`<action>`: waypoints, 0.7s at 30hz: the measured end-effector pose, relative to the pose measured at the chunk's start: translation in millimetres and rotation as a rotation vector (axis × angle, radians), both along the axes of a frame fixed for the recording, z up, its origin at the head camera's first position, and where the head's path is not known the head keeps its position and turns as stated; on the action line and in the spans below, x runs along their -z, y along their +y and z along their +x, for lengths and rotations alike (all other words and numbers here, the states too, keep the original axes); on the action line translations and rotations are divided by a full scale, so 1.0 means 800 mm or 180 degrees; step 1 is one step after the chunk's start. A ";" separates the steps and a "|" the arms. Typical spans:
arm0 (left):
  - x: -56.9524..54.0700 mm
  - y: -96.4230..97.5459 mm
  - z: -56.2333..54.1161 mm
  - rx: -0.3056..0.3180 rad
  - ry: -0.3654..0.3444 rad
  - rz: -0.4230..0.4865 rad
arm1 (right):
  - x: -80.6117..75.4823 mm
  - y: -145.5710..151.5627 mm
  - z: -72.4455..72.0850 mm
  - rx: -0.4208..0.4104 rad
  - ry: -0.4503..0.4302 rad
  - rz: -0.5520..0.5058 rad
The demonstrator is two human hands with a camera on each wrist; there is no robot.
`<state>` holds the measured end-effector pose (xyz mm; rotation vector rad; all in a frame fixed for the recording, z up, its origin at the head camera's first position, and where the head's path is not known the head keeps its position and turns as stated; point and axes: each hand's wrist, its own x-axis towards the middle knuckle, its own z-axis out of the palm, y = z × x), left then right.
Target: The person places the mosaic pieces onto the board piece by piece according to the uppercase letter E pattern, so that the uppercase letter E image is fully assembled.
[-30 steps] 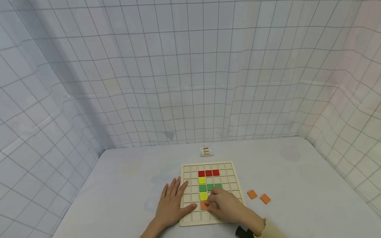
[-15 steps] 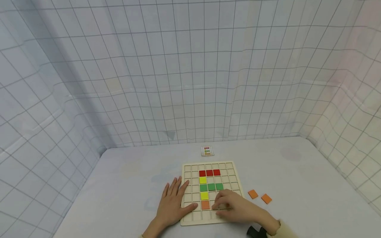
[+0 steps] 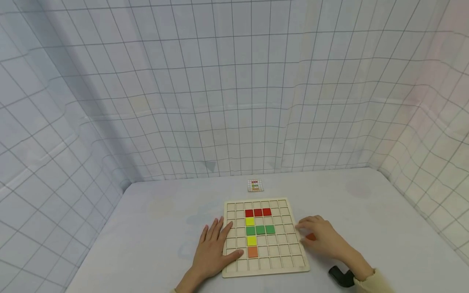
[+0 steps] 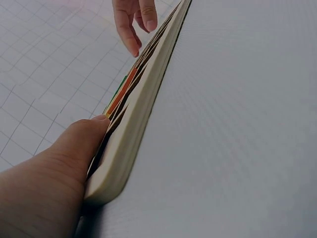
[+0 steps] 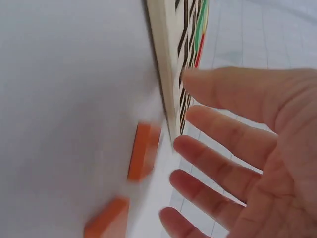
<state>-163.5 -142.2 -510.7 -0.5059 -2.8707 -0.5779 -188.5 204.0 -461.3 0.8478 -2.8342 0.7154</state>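
Note:
A cream grid board (image 3: 289, 249) lies on the table. My left hand (image 3: 210, 254) rests on its left edge, fingers spread, thumb reaching over the lower squares. Set in the grid are a row of red tiles (image 3: 258, 213), a row of green tiles (image 3: 260, 230), a yellow tile (image 3: 250, 221), another lower down and an orange tile (image 3: 253, 252). Just past the board's right edge, my right hand (image 3: 326, 240) hovers with fingers loosely bent and nothing between them. Beneath it, two loose orange tiles (image 5: 145, 151) lie on the table, mostly hidden in the head view.
A small card (image 3: 255, 185) printed with a coloured grid pattern lies behind the board. Near my right wrist there is a black curved object (image 3: 341, 276). White cloth with a grid of lines (image 3: 234, 101) hangs around the table's back and sides.
My right hand has let go of the orange tile in the grid and moved right, off the board and over the loose orange tiles. My left hand has stayed in place.

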 end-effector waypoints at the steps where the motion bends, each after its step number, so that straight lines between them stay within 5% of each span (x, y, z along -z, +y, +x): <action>1: 0.000 0.000 0.000 0.0000 -0.0009 0.0001 | 0.000 0.005 -0.001 0.0000 -0.0028 0.0056; 9: 0.000 0.000 0.000 0.0007 -0.0027 0.0014 | 0.006 0.025 -0.010 -0.0107 -0.0092 0.0052; 16: 0.000 0.001 0.000 0.0009 -0.0061 0.0014 | -0.005 0.040 -0.013 -0.0207 -0.0700 -0.0106; 21: -0.001 0.000 0.000 -0.0021 -0.0070 -0.0007 | -0.010 0.042 -0.017 -0.0278 -0.0889 -0.0189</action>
